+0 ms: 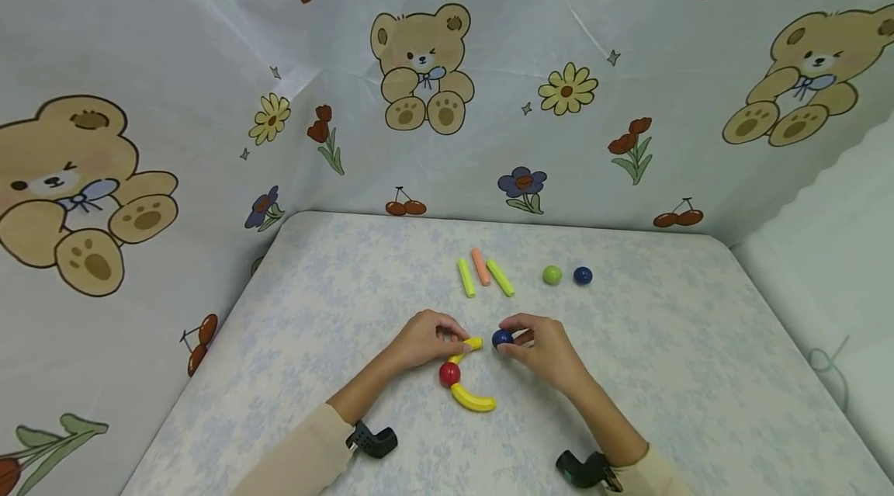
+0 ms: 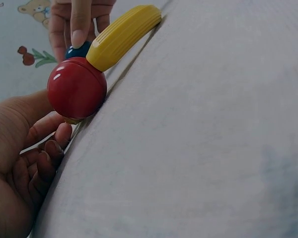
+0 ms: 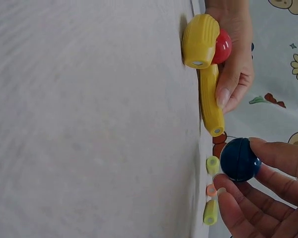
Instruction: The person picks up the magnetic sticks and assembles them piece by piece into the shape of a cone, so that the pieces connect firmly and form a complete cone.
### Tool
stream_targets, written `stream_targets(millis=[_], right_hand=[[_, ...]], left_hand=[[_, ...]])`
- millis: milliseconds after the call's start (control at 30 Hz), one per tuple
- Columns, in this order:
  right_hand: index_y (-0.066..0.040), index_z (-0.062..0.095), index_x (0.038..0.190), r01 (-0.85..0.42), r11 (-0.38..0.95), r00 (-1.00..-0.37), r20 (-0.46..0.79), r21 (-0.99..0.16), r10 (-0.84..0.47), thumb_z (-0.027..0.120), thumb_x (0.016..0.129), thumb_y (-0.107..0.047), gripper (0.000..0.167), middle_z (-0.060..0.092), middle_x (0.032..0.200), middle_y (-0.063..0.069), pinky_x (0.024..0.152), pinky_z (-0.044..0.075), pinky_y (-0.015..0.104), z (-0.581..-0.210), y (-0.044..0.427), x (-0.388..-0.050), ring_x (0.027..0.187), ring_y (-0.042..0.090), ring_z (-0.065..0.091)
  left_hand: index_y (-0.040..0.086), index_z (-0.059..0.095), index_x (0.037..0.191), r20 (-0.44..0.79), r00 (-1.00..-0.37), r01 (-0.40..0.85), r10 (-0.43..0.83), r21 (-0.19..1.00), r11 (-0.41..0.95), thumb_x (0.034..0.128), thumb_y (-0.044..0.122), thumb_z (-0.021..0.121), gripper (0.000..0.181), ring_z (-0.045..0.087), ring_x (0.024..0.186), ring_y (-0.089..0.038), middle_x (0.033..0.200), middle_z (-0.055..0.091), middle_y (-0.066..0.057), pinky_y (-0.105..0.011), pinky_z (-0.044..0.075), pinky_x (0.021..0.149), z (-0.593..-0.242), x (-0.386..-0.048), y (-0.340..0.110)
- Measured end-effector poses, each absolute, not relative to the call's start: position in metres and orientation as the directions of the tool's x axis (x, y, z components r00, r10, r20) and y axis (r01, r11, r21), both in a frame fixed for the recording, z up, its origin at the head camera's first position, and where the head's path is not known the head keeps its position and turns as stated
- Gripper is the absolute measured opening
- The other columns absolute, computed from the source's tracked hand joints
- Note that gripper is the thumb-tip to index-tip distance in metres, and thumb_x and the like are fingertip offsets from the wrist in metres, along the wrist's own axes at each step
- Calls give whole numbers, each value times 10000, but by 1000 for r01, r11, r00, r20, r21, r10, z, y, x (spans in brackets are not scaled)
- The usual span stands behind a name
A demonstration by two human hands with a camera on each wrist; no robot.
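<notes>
Narrow gap between hands, sticks and balls beyond, free tabletop right

From above, the head view faces forward and down; both wrist views, low, near and tilted, share the red ball.

You are in what looks like a small screened-off recording corner, though whether a home, an office or a lab surrounds it, you cannot tell. Ahead and to your left hangs a creased white cloth backdrop printed with tan winking teddy bears, yellow daisies and brownish-red cherries, while a plain white surface lies along your right. Your pale bench with faint blue mottling reaches that backdrop, and you wear black curved devices at both wrists, beside your cream sleeves.
</notes>
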State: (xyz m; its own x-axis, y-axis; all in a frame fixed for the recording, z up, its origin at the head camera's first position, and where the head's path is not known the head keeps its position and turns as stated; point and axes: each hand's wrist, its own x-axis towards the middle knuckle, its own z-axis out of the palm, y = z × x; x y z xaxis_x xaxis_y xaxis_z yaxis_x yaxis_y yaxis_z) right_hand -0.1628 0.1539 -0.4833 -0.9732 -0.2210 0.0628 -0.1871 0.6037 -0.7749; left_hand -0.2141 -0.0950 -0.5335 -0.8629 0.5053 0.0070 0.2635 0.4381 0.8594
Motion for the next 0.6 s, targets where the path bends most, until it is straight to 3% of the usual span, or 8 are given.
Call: stream_targets(millis=[600], right_hand=[[-20, 748, 1088, -158, 611, -972, 12, -775, -236, 817, 839, -14, 258, 747, 1042, 65, 690, 585, 285, -486, 139, -166, 835, 192, 710]], left_hand=[[270, 805, 910, 20, -857, 271, 515, 867, 417, 854, 322, 841, 85, 492, 553, -62, 757, 693, 110, -223, 412, 513, -538, -216, -95]])
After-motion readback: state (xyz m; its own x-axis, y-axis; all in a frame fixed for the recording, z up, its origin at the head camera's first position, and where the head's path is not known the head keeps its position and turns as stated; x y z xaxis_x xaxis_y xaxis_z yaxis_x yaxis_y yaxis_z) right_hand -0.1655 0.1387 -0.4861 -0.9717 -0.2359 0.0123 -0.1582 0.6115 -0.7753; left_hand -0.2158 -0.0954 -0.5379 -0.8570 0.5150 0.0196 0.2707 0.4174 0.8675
